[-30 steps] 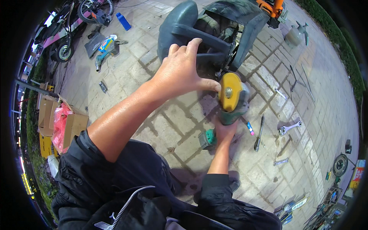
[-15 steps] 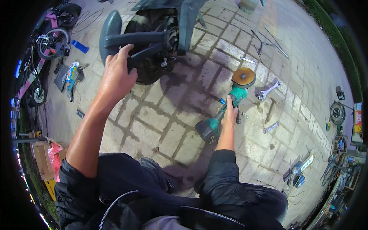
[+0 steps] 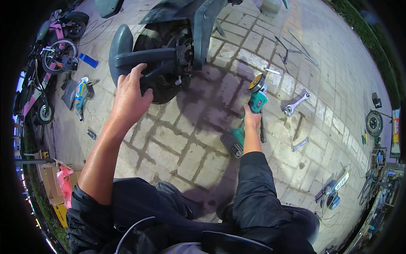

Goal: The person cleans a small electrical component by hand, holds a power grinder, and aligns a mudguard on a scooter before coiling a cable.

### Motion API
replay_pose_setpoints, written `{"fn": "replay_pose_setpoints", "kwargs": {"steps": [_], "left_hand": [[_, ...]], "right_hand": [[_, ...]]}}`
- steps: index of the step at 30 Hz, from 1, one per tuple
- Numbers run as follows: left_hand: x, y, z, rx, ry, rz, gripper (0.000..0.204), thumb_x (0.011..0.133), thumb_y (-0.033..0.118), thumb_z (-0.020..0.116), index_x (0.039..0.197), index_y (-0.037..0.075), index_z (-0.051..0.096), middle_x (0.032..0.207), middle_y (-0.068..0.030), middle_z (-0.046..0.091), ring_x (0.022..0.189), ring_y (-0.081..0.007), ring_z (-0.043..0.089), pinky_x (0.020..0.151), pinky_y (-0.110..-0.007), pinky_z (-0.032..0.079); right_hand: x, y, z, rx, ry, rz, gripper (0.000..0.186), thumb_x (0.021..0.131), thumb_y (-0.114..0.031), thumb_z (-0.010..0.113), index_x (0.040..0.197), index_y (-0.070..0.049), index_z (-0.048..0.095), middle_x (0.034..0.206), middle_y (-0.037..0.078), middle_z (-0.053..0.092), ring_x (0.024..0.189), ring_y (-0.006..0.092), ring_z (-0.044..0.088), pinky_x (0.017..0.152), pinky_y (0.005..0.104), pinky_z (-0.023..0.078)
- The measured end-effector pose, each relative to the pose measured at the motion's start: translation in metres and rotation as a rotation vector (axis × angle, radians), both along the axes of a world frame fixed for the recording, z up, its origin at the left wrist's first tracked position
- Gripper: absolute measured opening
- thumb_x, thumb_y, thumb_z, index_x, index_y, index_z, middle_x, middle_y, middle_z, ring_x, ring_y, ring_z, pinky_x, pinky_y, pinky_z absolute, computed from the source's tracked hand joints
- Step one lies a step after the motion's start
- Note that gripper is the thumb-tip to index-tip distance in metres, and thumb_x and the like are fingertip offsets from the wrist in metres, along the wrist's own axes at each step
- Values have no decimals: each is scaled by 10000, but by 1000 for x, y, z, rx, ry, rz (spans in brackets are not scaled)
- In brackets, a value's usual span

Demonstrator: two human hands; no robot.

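Observation:
My right hand (image 3: 252, 118) is wrapped round the body of a teal cordless angle grinder (image 3: 259, 100). Its yellow-brown disc is tilted nearly edge-on, and a black battery pack sits at the lower end. In front of me stands the wheel end of a dark scooter, with a grey-green fender (image 3: 121, 55) and an arm-like bar (image 3: 150, 55) across the wheel. My left hand (image 3: 133, 91) is at the fender's near side with fingers spread and nothing in them; whether the fingertips touch it I cannot tell.
On the paving to the right lie a ratchet wrench (image 3: 297, 104), a smaller wrench (image 3: 300, 144), a dark rod (image 3: 263, 129) and an electric saw-like tool (image 3: 332, 197). A blue box (image 3: 88, 60) and another power tool (image 3: 81, 99) lie left. A pink bike (image 3: 59, 53) stands beyond.
The grinder has turned in my right hand, so its disc has gone from face-up to nearly edge-on. My left hand stays by the fender, sitting slightly lower in view.

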State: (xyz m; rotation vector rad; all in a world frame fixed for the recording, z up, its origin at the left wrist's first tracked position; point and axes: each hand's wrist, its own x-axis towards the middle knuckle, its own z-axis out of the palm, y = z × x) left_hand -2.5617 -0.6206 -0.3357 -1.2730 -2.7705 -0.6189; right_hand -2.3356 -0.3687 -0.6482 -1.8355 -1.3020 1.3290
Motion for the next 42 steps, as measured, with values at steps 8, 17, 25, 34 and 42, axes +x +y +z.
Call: {"fn": "replay_pose_setpoints", "kwargs": {"steps": [8, 17, 25, 34, 42], "left_hand": [[-3, -3, 1, 7, -20, 1, 632, 781, 81, 665, 1371, 80, 440, 1159, -173, 615, 1131, -347, 518, 992, -427, 425], [-5, -5, 2, -7, -39, 6, 654, 778, 82, 675, 1385, 80, 431, 1175, -194, 609, 1134, -350, 518, 995, -422, 424], [-5, -3, 0, 8, -48, -10, 663, 774, 79, 679, 1388, 80, 430, 1168, -197, 611, 1144, -356, 514, 1000, -420, 423], [-4, -2, 3, -3, -58, -1, 656, 781, 95, 680, 1387, 73, 430, 1170, -202, 611, 1150, -358, 512, 1007, -422, 419], [-2, -1, 4, 5, -59, -3, 651, 781, 99, 684, 1382, 60, 436, 1168, -212, 611, 1157, -355, 510, 1015, -421, 414]], "right_hand": [[-14, -5, 8, -11, -266, -39, 750, 669, -494, 810, 1121, 65, 596, 1123, 242, 661, 1060, 394, 629, 944, 439, 454], [-16, -14, 13, 22, -71, -30, 578, 683, -422, 823, 1000, 38, 677, 990, 196, 705, 925, 329, 673, 877, 424, 477], [-12, -4, -6, 26, 21, -33, 538, 719, -349, 837, 1033, 51, 663, 1020, 159, 690, 913, 262, 643, 875, 388, 473], [-9, 3, -23, -12, -32, -31, 636, 690, -406, 839, 1088, 48, 639, 1069, 190, 688, 982, 320, 651, 918, 405, 462], [-10, 4, -27, 55, 14, -33, 500, 722, -323, 837, 1016, 44, 665, 958, 152, 690, 750, 239, 646, 652, 388, 523]]}}
